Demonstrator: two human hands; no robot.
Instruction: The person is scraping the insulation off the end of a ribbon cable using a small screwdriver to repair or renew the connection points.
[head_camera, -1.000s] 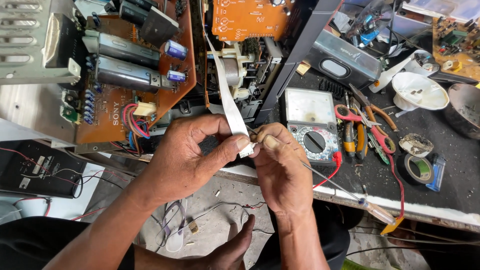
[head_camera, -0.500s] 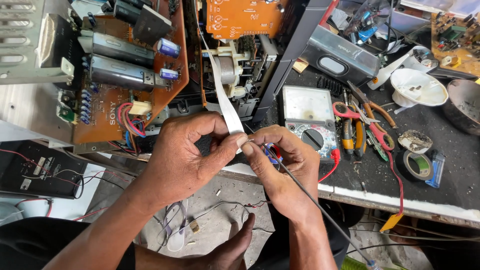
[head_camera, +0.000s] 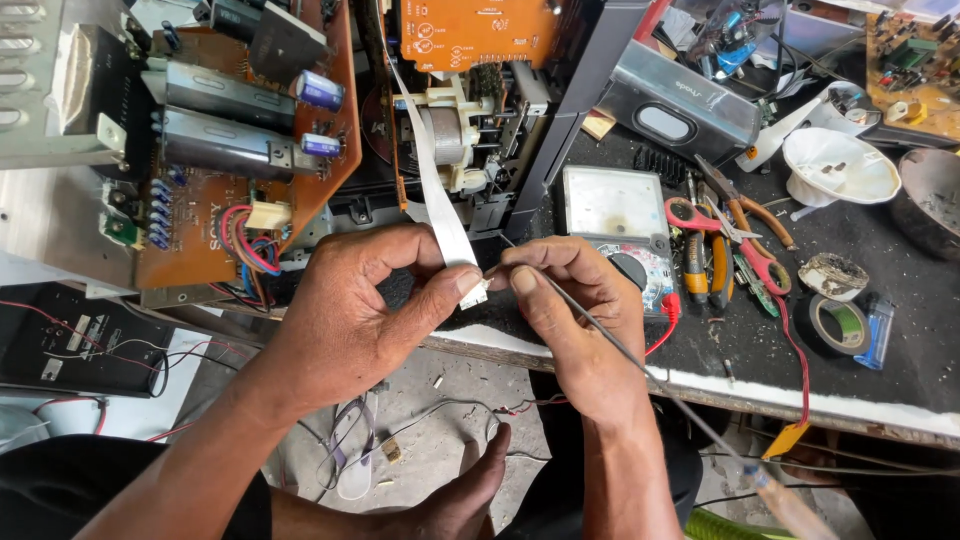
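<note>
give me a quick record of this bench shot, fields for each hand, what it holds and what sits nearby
left hand: pinches the end of a flat white ribbon cable
right hand: holds a thin grey metal probe, tip at the cable end
cable origin: opened orange circuit board chassis
near right hand: grey analogue multimeter, red-handled scissors
surface: black workbench

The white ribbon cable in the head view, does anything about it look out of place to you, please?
Yes. The white ribbon cable hangs loose from the opened chassis, its free end unplugged and pinched in the left hand. The right hand holds a thin probe at that end. The brown circuit board sits tilted outward.
</note>
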